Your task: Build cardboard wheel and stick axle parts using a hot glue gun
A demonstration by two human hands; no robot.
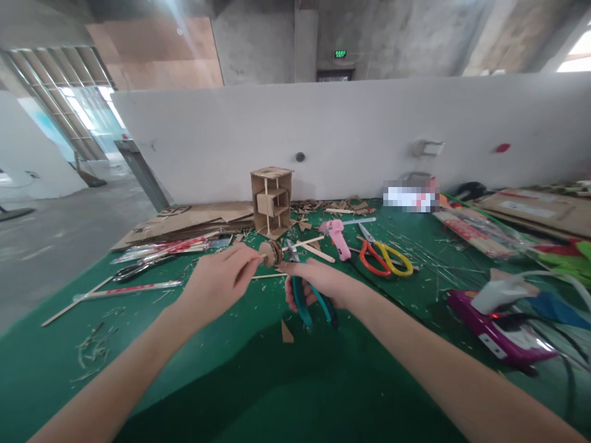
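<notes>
My left hand (pixel 225 275) pinches a thin wooden stick that runs through a small stack of round cardboard discs (pixel 270 253). Close on its right, my right hand (pixel 318 284) is wrapped around teal-handled pliers (pixel 300 301), whose jaws point away from me beside the discs. The right fingertips reach the edge of the discs. Whether the jaws touch the stick cannot be made out. Just behind the hands stands a small open cardboard tower (pixel 272 203) with shelves and stick posts. A pink glue gun (pixel 339 239) lies right of it, near scissors (pixel 388 257) with orange and yellow handles.
Flat cardboard sheets (pixel 194 221) and wrapped sticks lie at left, beside black-handled scissors (pixel 136 269). Scraps litter the green tabletop (pixel 258 394). A purple power strip (pixel 498 332) with plugs and cables sits at right. A white partition (pixel 221 147) closes off the back.
</notes>
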